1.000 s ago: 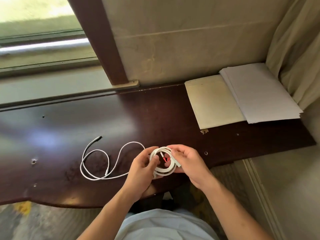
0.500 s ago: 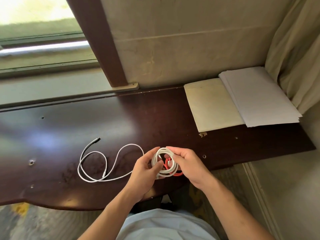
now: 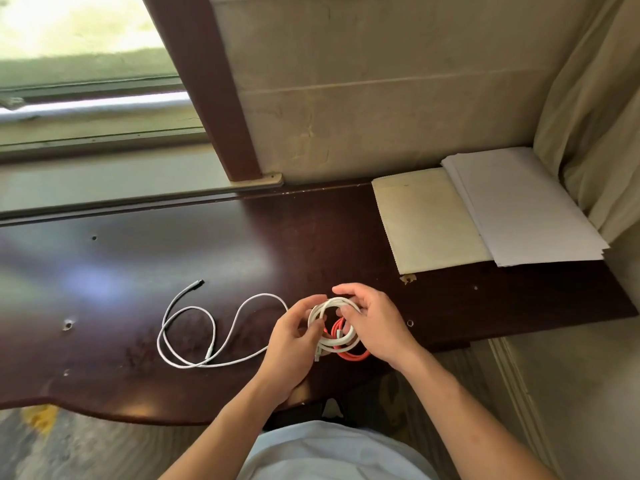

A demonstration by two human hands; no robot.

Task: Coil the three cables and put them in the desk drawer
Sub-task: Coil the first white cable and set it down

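Both hands meet over the desk's [image 3: 311, 237] front edge, gripping a white cable coil [image 3: 332, 308]: left hand [image 3: 294, 336] curled round its left side, right hand [image 3: 375, 327] pinching its right. An orange cable coil [image 3: 348, 351] lies just beneath. A loose white cable [image 3: 207, 327] sprawls left of the hands.

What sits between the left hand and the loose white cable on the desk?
Nothing visible. The loose white cable lies on bare desk and trails right up to the left hand, which, with the right hand, holds the white coil.
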